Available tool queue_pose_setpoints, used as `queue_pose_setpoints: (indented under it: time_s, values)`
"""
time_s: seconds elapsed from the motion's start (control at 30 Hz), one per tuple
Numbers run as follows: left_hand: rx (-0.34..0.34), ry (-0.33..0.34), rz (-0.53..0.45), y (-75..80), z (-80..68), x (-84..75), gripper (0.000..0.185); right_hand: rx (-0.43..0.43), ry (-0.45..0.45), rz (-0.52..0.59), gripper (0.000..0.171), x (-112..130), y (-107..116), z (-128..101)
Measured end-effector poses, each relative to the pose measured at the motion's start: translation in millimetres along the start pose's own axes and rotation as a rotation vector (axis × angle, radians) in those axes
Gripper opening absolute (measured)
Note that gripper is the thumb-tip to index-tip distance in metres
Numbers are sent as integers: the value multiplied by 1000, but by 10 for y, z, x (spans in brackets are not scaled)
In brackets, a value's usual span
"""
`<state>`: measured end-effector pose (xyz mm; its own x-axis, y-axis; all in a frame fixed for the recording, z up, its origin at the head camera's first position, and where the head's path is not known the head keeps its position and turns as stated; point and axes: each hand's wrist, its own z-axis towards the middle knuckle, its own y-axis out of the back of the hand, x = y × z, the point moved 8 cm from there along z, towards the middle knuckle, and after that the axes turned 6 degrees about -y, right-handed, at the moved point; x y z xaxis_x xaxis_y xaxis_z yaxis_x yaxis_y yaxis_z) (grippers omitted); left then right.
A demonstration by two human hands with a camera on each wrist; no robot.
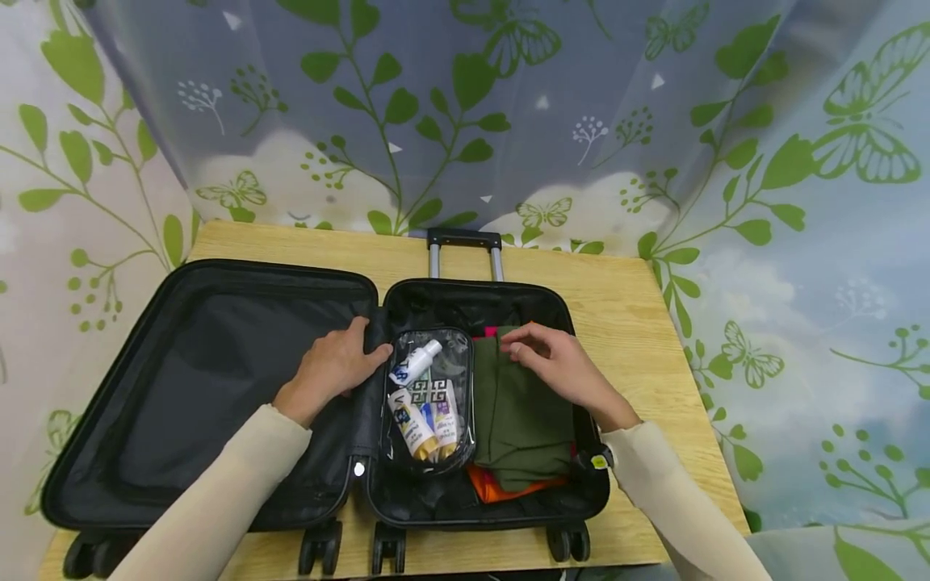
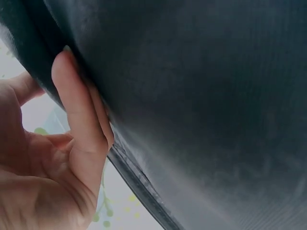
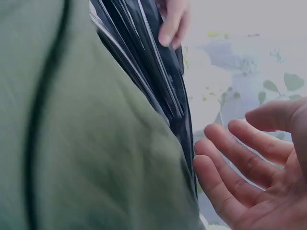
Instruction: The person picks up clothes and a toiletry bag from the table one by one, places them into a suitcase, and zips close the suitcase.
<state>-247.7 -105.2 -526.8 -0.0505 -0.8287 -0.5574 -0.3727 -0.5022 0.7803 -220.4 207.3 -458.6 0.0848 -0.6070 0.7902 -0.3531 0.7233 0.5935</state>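
An open black suitcase (image 1: 483, 516) holds a clear toiletry pouch (image 1: 452, 355) and a folded dark green garment (image 1: 525, 420) side by side in its right half. Bottles and tubes show through the pouch. My left hand (image 1: 336, 365) rests at the middle edge between the halves, thumb pointing toward the pouch. In the left wrist view its fingers (image 2: 79, 108) lie against the dark lining (image 2: 201, 96). Over the upper part of the green garment is my right hand (image 1: 555, 363), its fingers loosely bent and holding nothing; the right wrist view shows them apart from the cloth (image 3: 110, 143).
The suitcase's left half (image 1: 218, 387) lies open with its dark lining showing. An extended pull handle (image 1: 465, 236) points to the back, and wheels (image 1: 320, 547) face the front. Orange fabric (image 1: 494, 488) peeks out under the green garment. A wooden table (image 1: 625, 307) bears everything, with patterned curtains around it.
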Motion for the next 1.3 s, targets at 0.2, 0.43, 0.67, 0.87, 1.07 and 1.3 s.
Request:
queue_pose_setpoints:
  time_s: [0.2, 0.43, 0.67, 0.87, 1.07, 1.3]
  values:
    - [34, -1, 38, 68, -3, -37, 78, -49, -40, 46, 30, -98, 255, 120]
    - [32, -5, 42, 72, 20, -18, 79, -114, -78, 24, 28, -185, 480, 252]
    - [27, 11, 36, 82, -5, -52, 76, -155, -97, 36, 34, -301, 644, 389]
    - [27, 12, 27, 73, 16, -27, 77, -167, -129, 92, 38, -453, 721, 473]
    - [22, 19, 19, -35, 170, 155, 84, -191, -166, 71, 36, -608, 774, 526]
    - [40, 19, 18, -115, 249, 268, 85, -219, -184, 49, 33, -751, 817, 564]
